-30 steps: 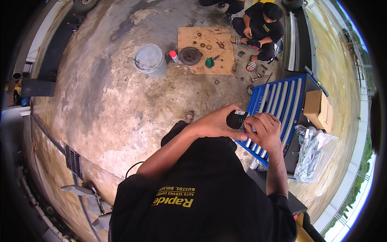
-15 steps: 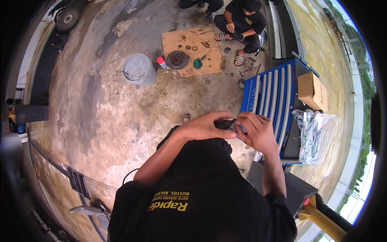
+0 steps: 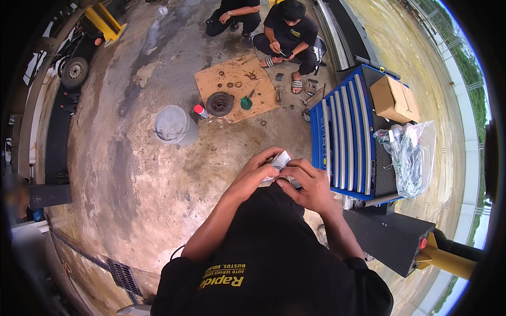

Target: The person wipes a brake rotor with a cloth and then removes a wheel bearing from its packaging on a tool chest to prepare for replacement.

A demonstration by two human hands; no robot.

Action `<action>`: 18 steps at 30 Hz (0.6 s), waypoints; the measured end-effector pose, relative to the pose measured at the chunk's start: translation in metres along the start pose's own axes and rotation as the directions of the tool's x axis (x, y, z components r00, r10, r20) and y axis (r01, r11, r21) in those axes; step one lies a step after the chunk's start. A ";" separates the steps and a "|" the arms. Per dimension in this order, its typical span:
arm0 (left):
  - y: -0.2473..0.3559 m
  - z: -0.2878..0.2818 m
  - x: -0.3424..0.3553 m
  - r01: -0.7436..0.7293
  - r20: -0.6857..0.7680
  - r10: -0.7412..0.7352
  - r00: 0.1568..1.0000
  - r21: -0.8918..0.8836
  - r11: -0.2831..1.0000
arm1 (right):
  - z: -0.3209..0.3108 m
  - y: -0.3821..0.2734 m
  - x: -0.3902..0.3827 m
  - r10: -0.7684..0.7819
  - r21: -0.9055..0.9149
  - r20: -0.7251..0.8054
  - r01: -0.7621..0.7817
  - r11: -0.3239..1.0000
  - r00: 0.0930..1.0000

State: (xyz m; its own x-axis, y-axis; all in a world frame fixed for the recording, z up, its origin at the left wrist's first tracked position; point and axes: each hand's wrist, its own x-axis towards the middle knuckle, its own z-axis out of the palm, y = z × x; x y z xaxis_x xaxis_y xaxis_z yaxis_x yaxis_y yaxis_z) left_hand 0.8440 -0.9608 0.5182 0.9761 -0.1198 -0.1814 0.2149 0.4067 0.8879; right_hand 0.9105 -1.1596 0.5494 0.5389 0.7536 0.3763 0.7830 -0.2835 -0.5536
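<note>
Between my two hands, in front of my black shirt, is a small white and silver packet or box (image 3: 282, 159); its exact kind is too small to make out. My left hand (image 3: 254, 173) grips it from the left, thumb pressed on its face and fingers behind. Bent fingers of my right hand (image 3: 307, 185) close on its right side, near the left thumb. Both hands partly cover the packet. To the right of them stands a blue tool chest (image 3: 345, 139) with several drawers.
On the chest are a cardboard box (image 3: 392, 100) and a clear plastic bag (image 3: 416, 158). A grey bucket (image 3: 176, 126), a red-capped can (image 3: 201, 111) and a cardboard sheet (image 3: 211, 79) bearing a round metal part (image 3: 220, 104) and green cloth (image 3: 245, 102) lie ahead. Two people squat beyond.
My hands have turned the packet so its white face shows; before, they mostly hid it. The right fingers have lowered, and the head view has shifted, showing more of both people.
</note>
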 end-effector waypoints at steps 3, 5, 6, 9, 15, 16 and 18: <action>-0.003 0.007 0.001 -0.037 -0.078 0.043 0.996 0.089 0.995 | 0.006 0.000 -0.004 0.089 0.090 -0.044 -0.084 0.992 0.995; 0.000 0.010 0.001 -0.014 -0.117 0.026 0.993 0.099 0.995 | 0.000 -0.004 -0.005 0.124 0.044 -0.002 -0.123 0.991 0.992; -0.001 0.009 0.003 -0.041 -0.119 0.058 0.991 0.142 0.989 | -0.002 -0.006 -0.003 0.141 0.013 -0.008 -0.141 0.990 0.990; -0.007 0.005 0.003 -0.074 -0.121 0.110 0.986 0.268 0.960 | -0.006 -0.007 -0.005 0.153 -0.044 0.052 -0.151 0.988 0.987; -0.002 0.013 0.001 0.042 -0.134 -0.003 0.991 0.289 0.956 | -0.019 -0.002 -0.001 -0.029 -0.053 0.113 0.035 0.998 0.993; -0.005 0.013 0.002 0.027 -0.119 0.002 0.993 0.239 0.971 | -0.019 -0.004 0.000 -0.033 -0.050 0.111 0.039 0.998 0.993; -0.005 0.003 -0.002 0.051 -0.093 -0.026 0.995 0.284 0.958 | -0.016 -0.007 0.005 -0.031 -0.050 0.162 0.040 0.998 0.986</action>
State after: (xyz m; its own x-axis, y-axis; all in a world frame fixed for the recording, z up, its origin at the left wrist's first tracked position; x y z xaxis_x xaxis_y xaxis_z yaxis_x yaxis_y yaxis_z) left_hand 0.8411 -0.9655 0.5151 0.9690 -0.0451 -0.2429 0.2467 0.1264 0.9608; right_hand 0.9126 -1.1631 0.5672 0.4571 0.8480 0.2681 0.8182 -0.2827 -0.5006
